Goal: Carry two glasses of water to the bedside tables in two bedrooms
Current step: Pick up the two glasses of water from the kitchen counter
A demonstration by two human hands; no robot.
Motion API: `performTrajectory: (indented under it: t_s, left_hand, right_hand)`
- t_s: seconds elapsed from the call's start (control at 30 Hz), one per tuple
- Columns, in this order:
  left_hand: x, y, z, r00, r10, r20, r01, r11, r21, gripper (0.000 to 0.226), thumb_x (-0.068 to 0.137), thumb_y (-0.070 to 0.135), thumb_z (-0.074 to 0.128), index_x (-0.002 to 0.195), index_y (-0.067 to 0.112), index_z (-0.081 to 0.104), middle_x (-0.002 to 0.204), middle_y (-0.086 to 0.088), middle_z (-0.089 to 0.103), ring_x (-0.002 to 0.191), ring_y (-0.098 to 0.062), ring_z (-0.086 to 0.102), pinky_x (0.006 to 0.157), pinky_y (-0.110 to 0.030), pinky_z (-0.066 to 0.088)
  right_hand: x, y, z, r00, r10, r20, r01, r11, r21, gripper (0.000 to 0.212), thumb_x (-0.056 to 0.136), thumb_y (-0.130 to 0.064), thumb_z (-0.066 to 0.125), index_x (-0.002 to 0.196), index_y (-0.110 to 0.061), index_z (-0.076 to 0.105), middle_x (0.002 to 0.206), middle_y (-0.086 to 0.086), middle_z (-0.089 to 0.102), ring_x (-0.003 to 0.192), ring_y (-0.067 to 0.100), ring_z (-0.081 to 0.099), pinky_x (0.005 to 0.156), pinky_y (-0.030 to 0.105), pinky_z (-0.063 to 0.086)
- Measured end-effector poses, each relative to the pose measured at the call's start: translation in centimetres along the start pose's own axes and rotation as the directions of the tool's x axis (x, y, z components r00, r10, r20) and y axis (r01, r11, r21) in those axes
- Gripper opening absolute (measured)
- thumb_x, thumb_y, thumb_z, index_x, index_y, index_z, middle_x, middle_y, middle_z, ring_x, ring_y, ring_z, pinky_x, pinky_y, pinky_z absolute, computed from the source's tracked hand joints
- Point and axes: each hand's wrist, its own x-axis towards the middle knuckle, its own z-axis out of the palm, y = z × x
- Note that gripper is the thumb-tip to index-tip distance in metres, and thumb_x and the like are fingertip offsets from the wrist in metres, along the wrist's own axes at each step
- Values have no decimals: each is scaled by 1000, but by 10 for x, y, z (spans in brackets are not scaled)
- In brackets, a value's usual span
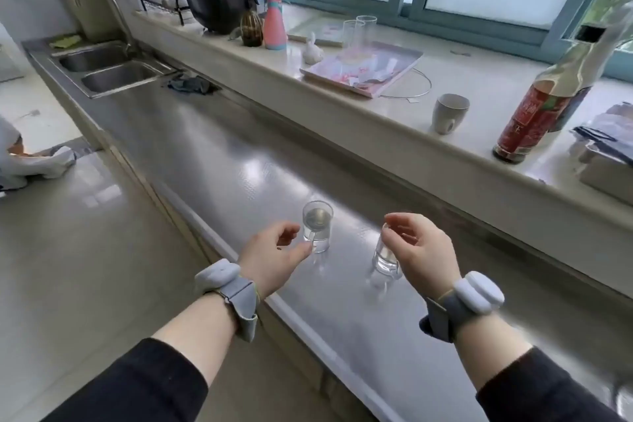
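Two small clear glasses of water stand on the steel counter (pixel 219 161). The left glass (pixel 318 228) is just beyond my left hand (pixel 274 257), whose fingers are apart; the thumb tip touches the glass near its base. The right glass (pixel 385 259) stands a little nearer to me. My right hand (pixel 421 250) curls around its top, with thumb and forefinger on either side of the rim, which they hide. Both glasses rest on the counter.
A raised stone ledge (pixel 376 120) runs behind the counter under the window, holding a white mug (pixel 448 113), a sauce bottle (pixel 544 103), a tray (pixel 363 70), spray bottles and empty glasses. A double sink (pixel 113 68) lies far left. Tiled floor is at my left.
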Motion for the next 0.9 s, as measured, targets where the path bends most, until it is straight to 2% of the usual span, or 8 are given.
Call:
performTrajectory:
  t_s: [0.17,0.33,0.5,0.57,0.67,0.77,0.83,0.9]
  left_hand:
    - [34,-7,31,993,-119,19,119,993,-25,50,78,36,69,123,16,55,125,-2,60,114,-14,56,94,-23,39]
    - [67,-22,54,972,-229,48,229,973,3,65,81,43,64,135,12,43,140,-6,48,127,-18,46,102,-30,36]
    - [98,-38,70,934,-343,105,335,938,84,69,85,48,54,140,11,36,146,-7,41,133,-24,38,105,-33,31]
    - [106,-45,76,915,-385,120,379,923,67,62,86,48,52,134,11,45,139,-7,49,126,-26,44,103,-35,35]
    - [114,-53,85,904,-408,129,410,912,18,41,91,42,45,115,12,59,111,-5,63,100,-24,53,88,-32,41]
    - [122,-59,91,901,-420,108,423,906,-4,35,93,37,41,99,9,61,90,-5,59,84,-24,49,75,-31,37]
    - [124,-64,96,902,-419,106,422,906,-12,31,94,34,41,82,11,58,83,-6,56,77,-23,45,69,-30,33]
    - [124,-69,101,898,-424,116,431,901,-42,28,94,30,42,76,13,56,81,-7,57,75,-23,45,69,-29,33]
  right_hand:
    - [16,39,2,993,104,-62,-105,994,-19,25,85,-17,66,110,-15,67,111,1,64,99,16,60,86,26,43]
    - [26,73,13,967,221,-125,-229,972,-55,36,86,-14,64,122,-9,60,114,5,54,101,16,52,89,24,37]
    - [32,103,29,900,407,-159,-413,911,-6,45,83,-21,66,125,-9,54,115,3,46,108,19,50,97,39,43]
    - [34,113,36,868,470,-159,-469,882,45,41,82,-25,68,118,-12,54,114,5,49,104,20,52,95,40,45]
    - [36,125,47,822,548,-154,-540,836,95,45,82,-31,68,118,-10,52,111,5,55,103,21,54,92,37,44]
    - [42,136,55,796,591,-134,-585,807,81,35,85,-40,64,108,-18,50,98,-1,56,92,18,53,80,29,37]
    - [47,142,59,796,593,-121,-590,805,59,26,89,-41,60,98,-19,50,88,-3,54,85,18,51,74,28,34]
    - [50,146,62,784,609,-119,-607,793,58,19,92,-39,56,91,-20,53,87,-3,58,84,19,52,73,28,35]
